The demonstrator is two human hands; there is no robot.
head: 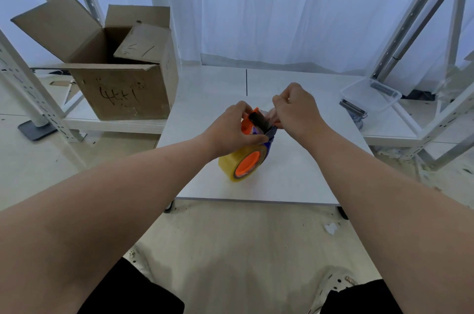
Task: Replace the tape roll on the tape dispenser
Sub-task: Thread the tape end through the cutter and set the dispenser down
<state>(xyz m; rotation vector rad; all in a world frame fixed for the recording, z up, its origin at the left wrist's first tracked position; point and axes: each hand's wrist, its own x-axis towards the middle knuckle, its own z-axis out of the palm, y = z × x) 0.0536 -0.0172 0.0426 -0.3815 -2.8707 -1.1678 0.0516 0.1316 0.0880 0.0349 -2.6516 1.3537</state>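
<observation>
While both hands' grip clasps the tape dispenser (259,131), white table (295,180) meets curtain (282,18).

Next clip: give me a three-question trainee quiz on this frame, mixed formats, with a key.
1. True or false: a tape roll already sits on the tape dispenser.
2. Which hand steadies the dispenser body? A) left hand B) right hand
3. Fill in: the open cardboard box stands to the person's ____, and the clear plastic tray opposite.

Key: 1 true; 2 A; 3 left.
</observation>
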